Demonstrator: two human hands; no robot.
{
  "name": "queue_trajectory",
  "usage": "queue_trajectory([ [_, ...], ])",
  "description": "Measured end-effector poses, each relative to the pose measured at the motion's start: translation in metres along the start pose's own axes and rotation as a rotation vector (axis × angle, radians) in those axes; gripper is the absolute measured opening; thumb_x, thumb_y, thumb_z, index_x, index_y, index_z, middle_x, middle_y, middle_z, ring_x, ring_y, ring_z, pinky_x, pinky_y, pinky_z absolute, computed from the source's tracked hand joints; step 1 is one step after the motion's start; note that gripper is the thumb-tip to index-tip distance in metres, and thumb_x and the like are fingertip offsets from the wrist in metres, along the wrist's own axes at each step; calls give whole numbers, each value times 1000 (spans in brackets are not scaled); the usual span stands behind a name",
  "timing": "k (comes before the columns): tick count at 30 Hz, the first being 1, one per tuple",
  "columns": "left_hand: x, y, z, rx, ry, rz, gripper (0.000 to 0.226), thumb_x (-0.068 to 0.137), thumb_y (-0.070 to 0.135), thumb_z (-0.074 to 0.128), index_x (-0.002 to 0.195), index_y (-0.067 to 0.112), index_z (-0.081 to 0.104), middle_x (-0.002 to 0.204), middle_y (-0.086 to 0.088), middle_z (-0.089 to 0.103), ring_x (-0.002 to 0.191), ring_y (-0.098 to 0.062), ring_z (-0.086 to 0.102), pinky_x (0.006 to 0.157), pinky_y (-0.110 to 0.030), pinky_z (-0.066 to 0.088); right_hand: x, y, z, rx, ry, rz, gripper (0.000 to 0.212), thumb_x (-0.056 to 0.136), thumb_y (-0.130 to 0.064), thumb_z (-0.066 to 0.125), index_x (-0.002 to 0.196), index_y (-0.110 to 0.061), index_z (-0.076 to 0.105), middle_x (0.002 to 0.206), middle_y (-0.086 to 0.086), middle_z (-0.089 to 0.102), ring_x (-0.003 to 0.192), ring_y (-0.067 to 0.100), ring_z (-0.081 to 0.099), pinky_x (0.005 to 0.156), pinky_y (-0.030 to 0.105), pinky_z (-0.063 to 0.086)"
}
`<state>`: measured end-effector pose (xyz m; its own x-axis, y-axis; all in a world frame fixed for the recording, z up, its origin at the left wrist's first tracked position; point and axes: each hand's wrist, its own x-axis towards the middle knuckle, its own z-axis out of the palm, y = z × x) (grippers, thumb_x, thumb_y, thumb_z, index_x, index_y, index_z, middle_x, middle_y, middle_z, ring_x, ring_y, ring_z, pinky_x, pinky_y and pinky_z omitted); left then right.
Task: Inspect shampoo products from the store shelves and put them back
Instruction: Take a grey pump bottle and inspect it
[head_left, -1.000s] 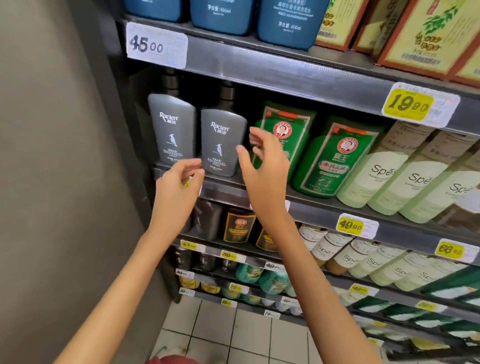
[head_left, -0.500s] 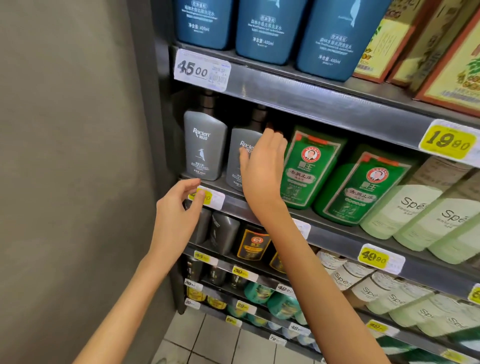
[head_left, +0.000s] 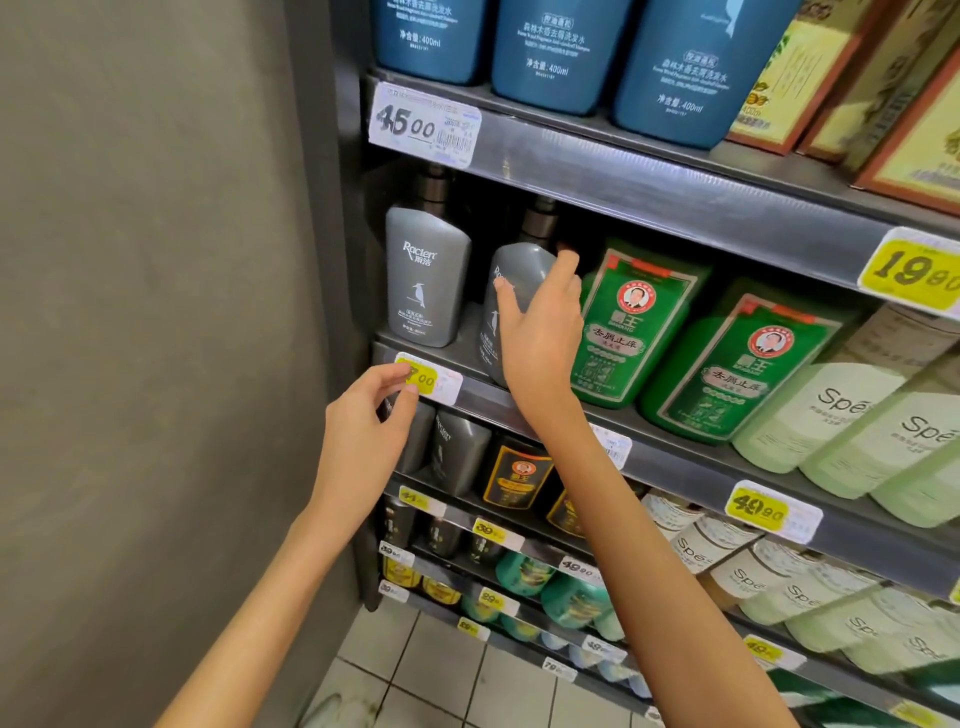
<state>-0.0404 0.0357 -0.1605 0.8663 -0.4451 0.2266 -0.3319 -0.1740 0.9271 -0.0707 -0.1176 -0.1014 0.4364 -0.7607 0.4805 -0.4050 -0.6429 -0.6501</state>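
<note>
Two grey Raclen shampoo bottles stand on the second shelf. The left one (head_left: 427, 278) is upright. The right one (head_left: 511, 291) leans out toward me, and my right hand (head_left: 540, 332) grips it, thumb on its front and fingers round its right side. My left hand (head_left: 366, 431) hovers lower, its loosely curled fingertips at the yellow price tag (head_left: 431, 379) on the shelf edge; it holds nothing.
Green shampoo bottles (head_left: 631, 322) stand right beside the gripped bottle, pale Spé bottles (head_left: 831, 410) further right. Blue bottles (head_left: 561, 52) fill the shelf above, whose edge (head_left: 649, 187) overhangs the grey bottles. A grey wall (head_left: 156, 312) closes the left side. Lower shelves hold more bottles.
My right hand has closed round the right grey bottle and tipped it forward off its upright stand. My left hand stays by the price tag. The view has moved closer.
</note>
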Motion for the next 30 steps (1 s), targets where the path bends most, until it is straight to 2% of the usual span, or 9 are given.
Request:
queue_trajectory([
  [3, -3, 4, 2, 4, -13, 9, 25, 91, 16, 55, 115, 15, 62, 107, 7, 67, 98, -10, 62, 81, -9, 41, -2, 0, -10, 38, -14, -16, 53, 93, -33, 57, 133, -5, 35, 120, 14, 52, 102, 31, 55, 72, 30, 35],
  [6, -5, 8, 0, -35, -25, 12, 24, 92, 20, 55, 115, 18, 62, 108, 12, 66, 103, -2, 60, 83, -9, 41, -15, -7, -27, 118, 58, -44, 57, 90, -38, 61, 131, -7, 37, 120, 10, 58, 102, 27, 59, 77, 32, 42],
  [11, -19, 2, 2, -122, -161, -54, 22, 90, 34, 53, 108, 25, 62, 103, 20, 64, 93, 18, 56, 78, 2, 37, -36, 2, -60, 406, -84, 170, 41, 87, -41, 63, 106, -6, 51, 89, 2, 62, 84, 22, 62, 75, 38, 50],
  [14, -29, -3, 9, -281, -381, -170, 40, 84, 53, 45, 106, 26, 63, 106, 10, 69, 102, 2, 61, 95, -18, 43, -44, 9, -62, 488, -253, 253, 35, 89, -39, 62, 92, -5, 53, 92, 12, 60, 85, 26, 59, 75, 37, 47],
  [16, -33, -2, 13, -475, -517, -262, 59, 76, 63, 45, 115, 22, 62, 109, 5, 70, 105, -7, 63, 89, -20, 49, -48, 10, -60, 482, -289, 234, 31, 89, -39, 62, 89, -9, 52, 88, 6, 59, 80, 20, 57, 71, 33, 46],
  [20, -43, 1, 15, -590, -586, -329, 62, 77, 59, 57, 123, 17, 58, 115, -1, 68, 107, -15, 64, 83, -24, 53, -62, 18, -55, 493, -308, 248, 26, 85, -38, 66, 82, -19, 48, 76, -6, 54, 67, 4, 52, 61, 20, 42],
  [24, -61, -6, 20, -586, -502, -403, 56, 75, 47, 55, 124, 19, 56, 112, 1, 69, 106, -15, 64, 88, -29, 49, -87, 35, -49, 629, -500, 405, 34, 86, -38, 65, 102, -12, 52, 100, 7, 63, 92, 16, 64, 80, 36, 52],
  [27, -72, -12, 17, -610, -517, -403, 56, 75, 45, 55, 126, 23, 54, 118, 4, 66, 110, -12, 61, 93, -29, 47, -102, 48, -49, 893, -667, 519, 41, 85, -44, 65, 120, -23, 58, 116, -1, 68, 105, 13, 65, 89, 30, 54],
  [30, -73, -16, 15, -643, -562, -418, 52, 74, 46, 55, 121, 24, 58, 114, 6, 68, 104, -8, 64, 81, -18, 52, -111, 53, -49, 1148, -749, 595, 36, 82, -48, 63, 111, -28, 70, 117, 1, 69, 110, 17, 64, 92, 30, 53],
])
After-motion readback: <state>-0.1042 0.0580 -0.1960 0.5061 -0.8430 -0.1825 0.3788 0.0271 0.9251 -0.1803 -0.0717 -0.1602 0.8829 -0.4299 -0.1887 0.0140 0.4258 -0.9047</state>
